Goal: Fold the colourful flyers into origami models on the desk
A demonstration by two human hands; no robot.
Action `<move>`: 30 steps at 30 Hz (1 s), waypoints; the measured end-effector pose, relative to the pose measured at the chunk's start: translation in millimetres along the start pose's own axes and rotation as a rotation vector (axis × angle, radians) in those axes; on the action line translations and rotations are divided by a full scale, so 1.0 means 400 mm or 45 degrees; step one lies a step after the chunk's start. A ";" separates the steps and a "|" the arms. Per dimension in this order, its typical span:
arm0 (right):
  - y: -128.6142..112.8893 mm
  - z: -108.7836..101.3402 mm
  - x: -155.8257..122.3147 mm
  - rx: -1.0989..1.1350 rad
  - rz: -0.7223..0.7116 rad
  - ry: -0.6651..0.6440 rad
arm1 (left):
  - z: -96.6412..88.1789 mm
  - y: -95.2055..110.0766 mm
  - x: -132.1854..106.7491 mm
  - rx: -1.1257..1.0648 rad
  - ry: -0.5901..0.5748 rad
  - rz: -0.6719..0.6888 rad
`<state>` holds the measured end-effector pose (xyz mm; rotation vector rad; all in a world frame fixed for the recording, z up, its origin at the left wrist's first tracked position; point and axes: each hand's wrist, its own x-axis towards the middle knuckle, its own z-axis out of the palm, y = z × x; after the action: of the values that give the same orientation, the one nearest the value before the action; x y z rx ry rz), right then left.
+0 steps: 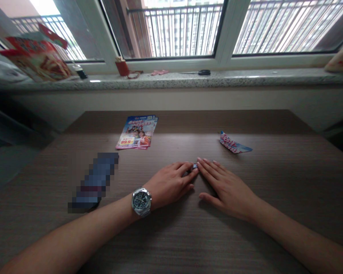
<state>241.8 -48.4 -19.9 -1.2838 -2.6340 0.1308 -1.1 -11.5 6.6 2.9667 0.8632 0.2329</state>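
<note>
Your left hand (171,183) lies on the table (171,236) with the fingers half bent. Its fingertips touch a small blue piece (194,166); whether they really pinch it or only rest against it, I cannot tell. Your right hand (227,188) is open and flat, palm down on the wood, with the fingers stretched and close together. Its fingertips reach the same piece from the other side. So the piece sits exactly between the two sets of fingertips and touches both. It is too small to say what it is.

You have one such piece there, and one watch (141,201) on the left wrist. Beyond the left hand, well apart, lies one colourful flyer (137,131), with the edge of a second sheet showing under it. Beyond the right hand lies one folded paper strip (234,144), red and blue. Beside the left forearm is one blurred object (94,182). On the windowsill (246,78) you see one red cup (122,67) and one snack bag (40,61).
</note>
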 end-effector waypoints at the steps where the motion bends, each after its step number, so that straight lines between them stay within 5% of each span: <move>1: 0.000 0.000 -0.001 0.001 0.002 -0.008 | 0.001 -0.001 -0.001 0.001 0.001 -0.005; 21: 0.007 -0.001 -0.006 0.024 -0.001 -0.047 | -0.017 -0.022 -0.035 -0.098 -0.165 -0.013; 30: 0.016 0.000 -0.015 0.047 0.003 -0.026 | -0.029 -0.031 -0.034 -0.098 -0.106 -0.030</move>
<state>250.3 -49.2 -21.7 -1.2808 -2.6339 0.1932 -20.8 -8.2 15.3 2.8707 0.8591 0.1369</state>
